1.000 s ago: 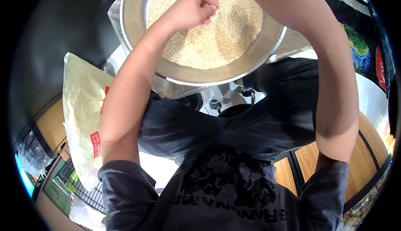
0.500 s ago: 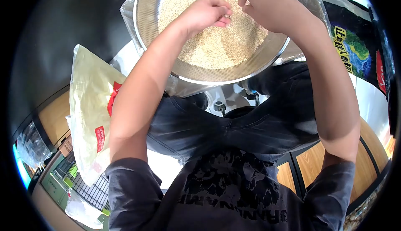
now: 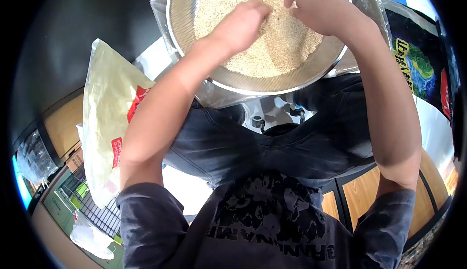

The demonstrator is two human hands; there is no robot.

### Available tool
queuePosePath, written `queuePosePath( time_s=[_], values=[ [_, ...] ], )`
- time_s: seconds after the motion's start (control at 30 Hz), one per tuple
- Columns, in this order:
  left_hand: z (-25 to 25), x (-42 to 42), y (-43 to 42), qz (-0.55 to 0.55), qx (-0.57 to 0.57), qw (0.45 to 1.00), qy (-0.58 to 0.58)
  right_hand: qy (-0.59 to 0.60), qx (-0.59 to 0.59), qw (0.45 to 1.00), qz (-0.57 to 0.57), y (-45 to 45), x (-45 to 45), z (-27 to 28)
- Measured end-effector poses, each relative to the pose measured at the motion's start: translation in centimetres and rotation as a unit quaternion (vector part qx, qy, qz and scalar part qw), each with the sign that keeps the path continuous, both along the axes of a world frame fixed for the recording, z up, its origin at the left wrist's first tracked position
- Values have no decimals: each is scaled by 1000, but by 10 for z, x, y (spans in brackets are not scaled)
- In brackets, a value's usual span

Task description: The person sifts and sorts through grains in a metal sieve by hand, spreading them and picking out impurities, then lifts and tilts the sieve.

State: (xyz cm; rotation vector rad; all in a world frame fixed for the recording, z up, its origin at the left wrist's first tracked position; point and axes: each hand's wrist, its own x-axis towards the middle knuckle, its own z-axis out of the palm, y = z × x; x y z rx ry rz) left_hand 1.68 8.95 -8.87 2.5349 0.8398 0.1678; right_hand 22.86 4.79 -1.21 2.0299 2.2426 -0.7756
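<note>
A wide round metal sieve (image 3: 182, 33) with a mesh wall holds a broad layer of small pale grains (image 3: 272, 57); their exact kind is unclear. My left hand (image 3: 244, 24) is over the grains left of the middle, its fingers smeared by motion. To the right, my right hand (image 3: 318, 10) hovers above the grains with its fingers curled in and thumb close to the forefinger. Whatever it may pinch is too small or hidden to make out. Between the two hands a tiny dark speck (image 3: 278, 19) shows among the grains.
Clear plastic film (image 3: 219, 96) lies under the sieve, in front of my knees. A pale yellow bag (image 3: 109, 89) with red labels stands at left. A black printed bag (image 3: 413, 50) is at right. Further left are a wire rack (image 3: 99, 210) and a white plastic bag (image 3: 90, 237).
My left hand has turned knuckles up and is now blurred; before, its fingertips were pinched together and turned up. My right hand keeps its curled pose. The view has shifted slightly.
</note>
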Motion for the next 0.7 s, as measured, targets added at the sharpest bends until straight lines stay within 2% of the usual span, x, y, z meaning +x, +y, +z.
queuePosePath(
  time_s=[0.07, 0.13, 0.17, 0.23, 0.27, 0.37, 0.4, 0.47, 0.53, 0.7],
  values=[
    [7, -3, -16, -11, 14, 1000, 25, 9, -34, 999, -25, 2, 0, 1],
    [19, -6, -27, -11, -60, 992, 113, 17, -12, 1000, 1, 4, 8, -10],
    [25, -9, -34, -8, -61, 992, 113, 17, -13, 1000, 3, 4, 11, -16],
    [39, -11, -47, -4, -67, 981, 182, 18, 69, 997, 34, 4, 15, -30],
    [47, -7, -51, -3, -118, 965, 235, 16, 67, 997, 38, 7, 14, -36],
    [48, 0, -78, 57, -95, 971, 210, 39, 90, 992, 75, 17, 6, -45],
    [56, 8, -78, 60, -141, 957, 246, 54, 58, 995, 59, 20, 1, -46],
    [53, 11, -90, 57, -137, 961, 234, 66, 22, 996, 49, 23, -2, -57],
    [51, 7, -95, 33, -119, 967, 224, 79, 116, 987, 76, 20, -3, -72],
    [42, -4, -96, 21, -44, 970, 239, 35, 109, 992, 54, 16, -7, -75]
  ],
)
